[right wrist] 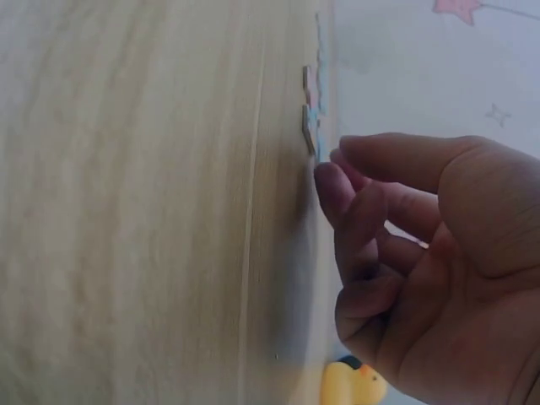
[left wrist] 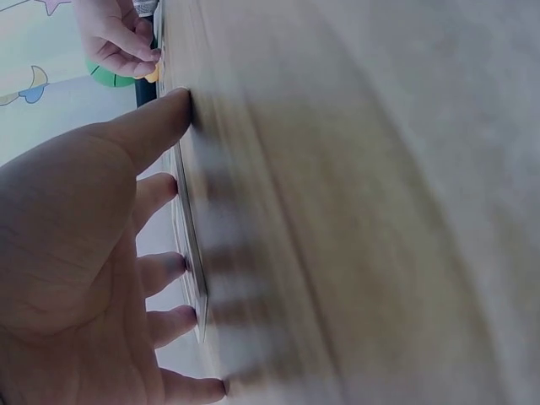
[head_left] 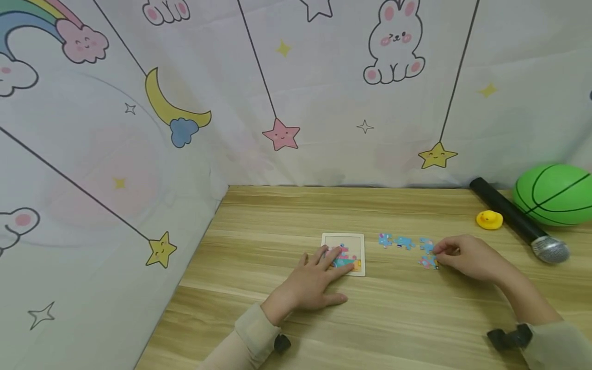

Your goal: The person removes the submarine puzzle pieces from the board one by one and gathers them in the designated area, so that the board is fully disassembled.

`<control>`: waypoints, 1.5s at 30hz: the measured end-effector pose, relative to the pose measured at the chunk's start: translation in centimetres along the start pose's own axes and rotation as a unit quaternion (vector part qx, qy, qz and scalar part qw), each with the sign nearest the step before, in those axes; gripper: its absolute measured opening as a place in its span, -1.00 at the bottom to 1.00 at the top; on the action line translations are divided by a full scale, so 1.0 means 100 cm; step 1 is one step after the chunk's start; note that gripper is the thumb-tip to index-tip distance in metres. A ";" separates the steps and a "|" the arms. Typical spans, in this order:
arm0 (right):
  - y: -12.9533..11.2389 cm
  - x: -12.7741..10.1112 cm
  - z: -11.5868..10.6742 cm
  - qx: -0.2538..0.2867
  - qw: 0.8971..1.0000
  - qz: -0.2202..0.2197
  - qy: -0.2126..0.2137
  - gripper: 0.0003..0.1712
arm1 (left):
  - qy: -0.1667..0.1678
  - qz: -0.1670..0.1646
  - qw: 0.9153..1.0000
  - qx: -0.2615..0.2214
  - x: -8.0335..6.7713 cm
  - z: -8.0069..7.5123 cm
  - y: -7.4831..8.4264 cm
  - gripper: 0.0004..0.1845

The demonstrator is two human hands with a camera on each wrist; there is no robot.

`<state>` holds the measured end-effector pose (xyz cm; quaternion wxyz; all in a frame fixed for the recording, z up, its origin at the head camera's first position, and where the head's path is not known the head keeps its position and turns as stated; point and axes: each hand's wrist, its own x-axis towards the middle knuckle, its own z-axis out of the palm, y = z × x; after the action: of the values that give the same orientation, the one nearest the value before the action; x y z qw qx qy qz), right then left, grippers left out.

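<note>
Step in hand: picking a loose puzzle piece from the tabletop, pinched by right hand. Left hand spread flat, steadying puzzle tray. Next, likely: lifted, carried left, aligned to tray's gap

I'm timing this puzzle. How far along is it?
Part done: some pieces already sit in the tray. In hand: the left hand steadies the tray while the right hand picks at a loose piece. Left: about four loose pieces still lie outside, beside the tray.
</note>
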<state>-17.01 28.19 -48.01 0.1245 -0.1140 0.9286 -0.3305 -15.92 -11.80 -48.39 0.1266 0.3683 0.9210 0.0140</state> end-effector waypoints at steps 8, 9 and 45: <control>-0.014 0.002 0.007 0.015 1.000 0.000 0.015 -0.78 | 0.010 -0.010 1.000 -0.010 -0.003 0.002 -0.001 -0.20; -0.017 0.003 0.009 0.018 1.000 0.000 0.015 -0.77 | 0.013 -0.013 1.000 -0.011 -0.004 0.002 -0.001 -0.20; -0.111 0.082 0.086 0.074 0.994 -0.082 -0.024 -0.68 | 0.010 -0.029 1.000 -0.008 -0.011 0.007 -0.010 -0.20</control>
<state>-20.70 12.35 -48.61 0.1276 -0.1877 0.8859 -0.4046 -15.70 -13.33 -48.92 0.1204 0.3405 0.9323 0.0213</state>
